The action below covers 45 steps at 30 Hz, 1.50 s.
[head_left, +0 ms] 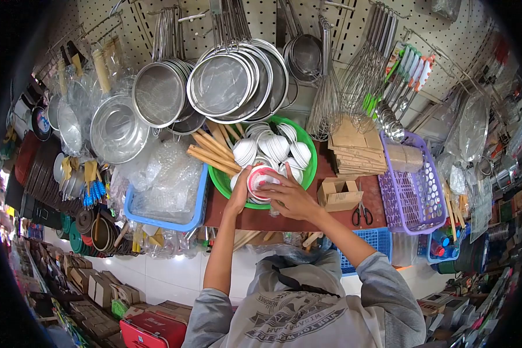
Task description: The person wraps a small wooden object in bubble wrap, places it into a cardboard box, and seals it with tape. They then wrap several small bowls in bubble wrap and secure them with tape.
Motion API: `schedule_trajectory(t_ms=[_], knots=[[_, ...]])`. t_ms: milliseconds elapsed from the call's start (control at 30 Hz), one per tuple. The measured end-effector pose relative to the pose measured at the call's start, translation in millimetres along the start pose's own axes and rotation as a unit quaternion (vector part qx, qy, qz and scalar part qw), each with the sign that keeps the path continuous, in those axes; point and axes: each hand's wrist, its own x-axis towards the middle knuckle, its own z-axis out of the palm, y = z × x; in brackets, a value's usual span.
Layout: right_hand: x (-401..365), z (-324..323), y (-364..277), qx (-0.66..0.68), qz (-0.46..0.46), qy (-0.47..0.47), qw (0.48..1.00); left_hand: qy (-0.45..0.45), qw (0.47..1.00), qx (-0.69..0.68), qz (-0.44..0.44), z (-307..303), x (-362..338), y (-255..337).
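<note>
My left hand (238, 190) is closed round the left side of a round red-and-white item (257, 177), whose exact kind the frame does not show. From the right, my right hand (290, 195) reaches over it, fingers bent against its face and edge. Both hands are over the near side of a green basin (312, 168). Bundles of nested white bowls (274, 148) fill the basin behind them. Long wooden handles (213, 153) stick out at its left, close to my left hand.
Metal strainers (220, 84) and whisks (326, 110) hang just above the basin. A blue tray (200, 213) with clear plastic stands left. To the right are an open cardboard box (337, 197), black scissors (362, 215), flattened cartons (356, 152) and a purple basket (392, 200).
</note>
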Motion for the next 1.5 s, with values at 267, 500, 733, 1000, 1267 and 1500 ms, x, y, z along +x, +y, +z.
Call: schedule_trajectory(t_ms=[267, 500, 733, 1000, 1267, 1500], knots=[[1, -11, 3, 0.109, 0.012, 0.037, 0.993, -0.013, 0.983, 0.151, 0.101, -1, 4, -3], [-4, -15, 44, 0.088, 0.203, 0.124, 0.967, -0.017, 0.975, 0.153, 0.16, -8, 10, -16], [-13, -8, 55, -0.017, 0.196, 0.035, 0.98, -0.012, 0.97, 0.147, 0.196, -3, 3, -10], [-13, -4, 63, -0.005, 0.216, -0.014, 0.976, -0.015, 0.97, 0.151, 0.189, 1, 0, -7], [-13, -16, 80, 0.226, 0.237, -0.113, 0.938, -0.01, 0.986, 0.066, 0.155, -10, 16, -24], [-23, -15, 74, 0.464, 0.29, 0.079, 0.833, -0.012, 0.982, 0.078, 0.169, -3, 10, -13]])
